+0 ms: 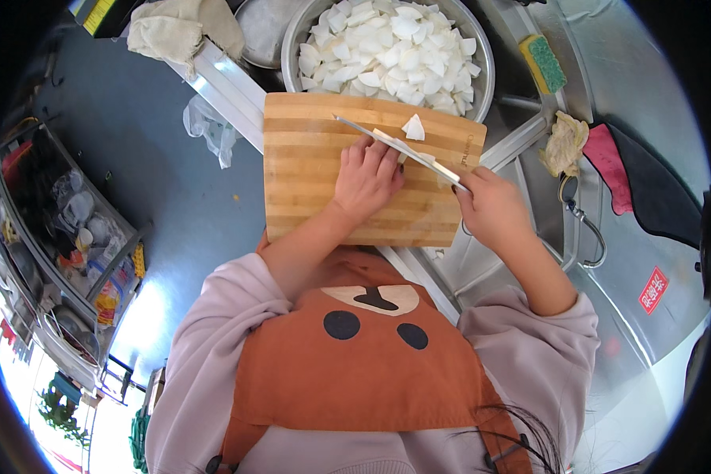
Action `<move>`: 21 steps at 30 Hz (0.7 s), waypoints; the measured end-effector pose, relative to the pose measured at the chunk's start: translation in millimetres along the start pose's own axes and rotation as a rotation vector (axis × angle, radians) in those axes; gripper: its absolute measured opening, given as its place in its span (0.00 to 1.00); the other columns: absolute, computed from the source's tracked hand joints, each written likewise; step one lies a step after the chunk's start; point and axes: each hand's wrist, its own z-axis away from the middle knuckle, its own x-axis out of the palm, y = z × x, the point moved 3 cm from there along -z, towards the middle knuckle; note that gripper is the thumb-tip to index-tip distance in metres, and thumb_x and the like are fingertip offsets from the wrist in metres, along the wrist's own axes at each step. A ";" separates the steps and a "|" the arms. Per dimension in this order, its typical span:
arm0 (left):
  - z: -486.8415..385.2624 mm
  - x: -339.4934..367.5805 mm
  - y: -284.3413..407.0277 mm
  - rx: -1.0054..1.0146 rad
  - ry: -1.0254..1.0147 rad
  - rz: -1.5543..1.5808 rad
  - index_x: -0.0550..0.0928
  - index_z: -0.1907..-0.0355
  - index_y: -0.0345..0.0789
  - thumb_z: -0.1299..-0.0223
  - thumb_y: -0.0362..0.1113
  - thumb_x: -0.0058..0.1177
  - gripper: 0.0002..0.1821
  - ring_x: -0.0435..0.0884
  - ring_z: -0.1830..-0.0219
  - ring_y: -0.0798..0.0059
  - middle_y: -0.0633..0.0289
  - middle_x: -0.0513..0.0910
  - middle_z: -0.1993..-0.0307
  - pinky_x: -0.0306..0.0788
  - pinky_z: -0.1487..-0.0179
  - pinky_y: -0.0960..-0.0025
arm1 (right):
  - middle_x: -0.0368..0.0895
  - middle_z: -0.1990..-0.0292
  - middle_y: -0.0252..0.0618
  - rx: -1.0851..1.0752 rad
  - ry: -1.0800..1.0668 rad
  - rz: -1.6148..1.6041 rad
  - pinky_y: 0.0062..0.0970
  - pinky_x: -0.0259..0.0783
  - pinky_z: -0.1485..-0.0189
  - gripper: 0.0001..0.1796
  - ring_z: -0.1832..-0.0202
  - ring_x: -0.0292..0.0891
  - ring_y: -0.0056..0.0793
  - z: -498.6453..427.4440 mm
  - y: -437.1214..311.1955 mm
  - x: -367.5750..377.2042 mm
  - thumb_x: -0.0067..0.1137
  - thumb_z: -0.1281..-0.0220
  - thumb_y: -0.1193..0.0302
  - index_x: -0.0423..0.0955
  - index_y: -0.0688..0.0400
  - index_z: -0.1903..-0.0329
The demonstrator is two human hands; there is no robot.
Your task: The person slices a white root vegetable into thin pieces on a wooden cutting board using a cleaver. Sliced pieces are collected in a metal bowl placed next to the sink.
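Observation:
A kitchen knife (400,146) lies slantwise over the striped wooden cutting board (308,204), and my right hand (495,207) is closed around its handle end. Pale slices cling along the blade. Curled fingers of my left hand (370,172) press down right beside the knife, on a white radish piece (402,157) that they mostly hide. Beyond the blade, a few cut white radish slices (414,128) rest on the board. Just past the board's far edge stands a large steel bowl (489,71), heaped with white radish slices (391,50).
The board bridges a steel sink (480,260). On the right are a sponge (543,64), a crumpled cloth (564,144), a faucet (592,237) and a pink-and-black cloth (634,178). A beige rag (172,35) and plastic bag (210,127) hang left; a loaded rack (65,219) stands farther left.

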 end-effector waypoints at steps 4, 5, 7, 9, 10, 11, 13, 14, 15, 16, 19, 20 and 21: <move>0.3 -0.2 1.2 -0.006 0.025 0.010 0.74 0.52 0.36 0.59 0.36 0.56 0.25 0.69 0.50 0.56 0.58 0.72 0.52 0.64 0.54 0.58 | 0.77 0.70 0.41 -0.040 0.075 -0.017 0.40 0.73 0.66 0.13 0.70 0.77 0.43 2.1 2.5 9.4 0.52 0.45 0.70 0.77 0.54 0.56; -0.4 -0.5 1.4 -0.002 0.022 0.009 0.74 0.52 0.36 0.59 0.36 0.56 0.25 0.69 0.50 0.56 0.58 0.72 0.52 0.64 0.54 0.58 | 0.77 0.70 0.41 0.003 0.040 0.005 0.40 0.73 0.66 0.11 0.70 0.77 0.44 -5.6 5.3 18.1 0.52 0.45 0.70 0.77 0.56 0.59; -2.7 -1.0 1.4 0.003 0.009 0.010 0.74 0.52 0.36 0.59 0.36 0.56 0.25 0.69 0.50 0.56 0.58 0.72 0.52 0.64 0.54 0.58 | 0.77 0.71 0.43 -0.035 0.086 0.001 0.40 0.73 0.65 0.08 0.70 0.76 0.45 -20.8 9.0 29.2 0.52 0.44 0.69 0.77 0.59 0.65; -3.7 -2.0 2.0 0.009 0.008 0.010 0.73 0.54 0.35 0.60 0.33 0.57 0.24 0.69 0.49 0.56 0.57 0.71 0.53 0.64 0.51 0.58 | 0.77 0.72 0.44 0.039 0.076 -0.003 0.41 0.72 0.65 0.09 0.69 0.76 0.46 -25.2 19.8 30.7 0.52 0.44 0.69 0.76 0.61 0.68; -3.8 -2.0 2.2 0.010 0.004 0.013 0.73 0.55 0.35 0.61 0.32 0.57 0.24 0.69 0.49 0.56 0.57 0.71 0.54 0.64 0.50 0.58 | 0.77 0.72 0.45 0.069 0.081 -0.010 0.41 0.72 0.65 0.10 0.69 0.76 0.46 -25.3 24.6 28.4 0.52 0.43 0.68 0.75 0.62 0.70; -3.7 -2.0 2.2 0.010 0.010 0.008 0.73 0.55 0.35 0.60 0.33 0.58 0.24 0.69 0.49 0.56 0.57 0.71 0.54 0.64 0.50 0.58 | 0.77 0.72 0.46 0.054 0.097 -0.029 0.41 0.72 0.65 0.10 0.69 0.76 0.46 -22.9 27.5 23.7 0.52 0.43 0.68 0.75 0.62 0.70; -3.0 -1.6 2.2 0.016 0.014 0.003 0.73 0.55 0.35 0.59 0.33 0.58 0.23 0.69 0.49 0.55 0.57 0.71 0.54 0.64 0.49 0.58 | 0.77 0.72 0.46 -0.028 0.194 -0.082 0.40 0.72 0.64 0.10 0.69 0.76 0.46 -15.0 28.9 9.0 0.52 0.43 0.68 0.75 0.63 0.69; -2.8 -1.5 1.9 0.011 0.024 0.013 0.73 0.55 0.35 0.59 0.33 0.58 0.23 0.69 0.49 0.55 0.57 0.71 0.54 0.64 0.49 0.58 | 0.76 0.72 0.46 0.021 0.097 -0.045 0.40 0.72 0.64 0.10 0.69 0.76 0.47 -11.3 29.1 7.5 0.52 0.43 0.68 0.75 0.63 0.69; -2.7 -1.5 1.6 0.006 0.035 0.023 0.73 0.55 0.35 0.58 0.34 0.58 0.23 0.68 0.49 0.55 0.56 0.71 0.54 0.64 0.49 0.58 | 0.76 0.72 0.46 0.016 0.069 -0.017 0.40 0.72 0.64 0.10 0.69 0.75 0.47 -6.2 26.8 4.3 0.52 0.44 0.68 0.75 0.63 0.70; -3.0 -1.8 1.5 0.002 0.047 0.033 0.73 0.54 0.35 0.58 0.34 0.58 0.23 0.68 0.50 0.55 0.56 0.71 0.54 0.64 0.49 0.58 | 0.76 0.72 0.46 -0.049 0.103 -0.006 0.40 0.72 0.64 0.10 0.69 0.75 0.47 -1.5 22.6 0.6 0.53 0.44 0.69 0.75 0.63 0.70; -4.6 -5.2 3.4 -0.004 0.062 0.023 0.73 0.54 0.36 0.57 0.35 0.59 0.23 0.68 0.49 0.55 0.56 0.71 0.53 0.63 0.49 0.58 | 0.74 0.74 0.49 -0.012 0.080 -0.099 0.40 0.69 0.67 0.09 0.72 0.73 0.50 6.8 17.3 0.1 0.56 0.46 0.70 0.75 0.64 0.70; -5.6 -6.0 4.2 -0.028 0.027 0.001 0.73 0.53 0.37 0.57 0.35 0.59 0.24 0.68 0.49 0.55 0.56 0.70 0.52 0.63 0.49 0.58 | 0.75 0.73 0.49 0.025 0.099 -0.115 0.40 0.69 0.66 0.09 0.71 0.74 0.49 8.1 18.0 1.0 0.55 0.45 0.70 0.75 0.64 0.71; -6.8 -7.4 5.4 -0.037 0.006 -0.024 0.73 0.53 0.37 0.57 0.36 0.59 0.24 0.68 0.49 0.54 0.55 0.70 0.52 0.63 0.48 0.58 | 0.76 0.72 0.48 0.071 0.093 -0.131 0.41 0.70 0.65 0.09 0.70 0.74 0.49 8.7 20.0 3.4 0.54 0.45 0.70 0.75 0.64 0.71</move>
